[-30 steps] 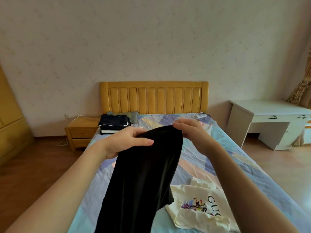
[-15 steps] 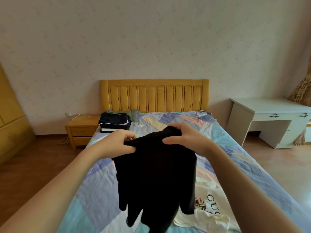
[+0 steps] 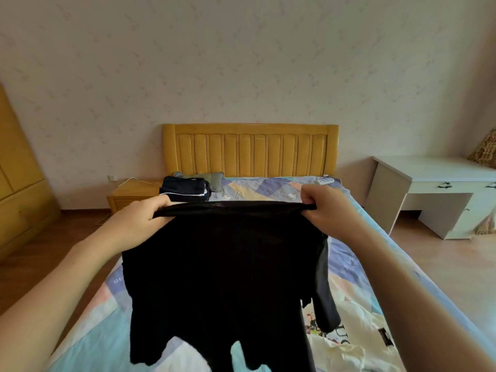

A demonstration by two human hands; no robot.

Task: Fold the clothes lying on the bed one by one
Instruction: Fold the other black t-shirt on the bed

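A bed (image 3: 375, 237) with a patchwork sheet is seen running to a yellow headboard (image 3: 249, 150) at the far wall. A black garment (image 3: 220, 277) is held stretched above the near half of the bed, its top edge gripped by the left hand (image 3: 142, 224) and the right hand (image 3: 326, 208). A cream printed T-shirt (image 3: 357, 342) is spread near right; folded dark clothes (image 3: 185, 187) are stacked far left.

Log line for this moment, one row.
step: spreading black garment | left hand: grips top edge | right hand: grips top edge | pending: cream shirt
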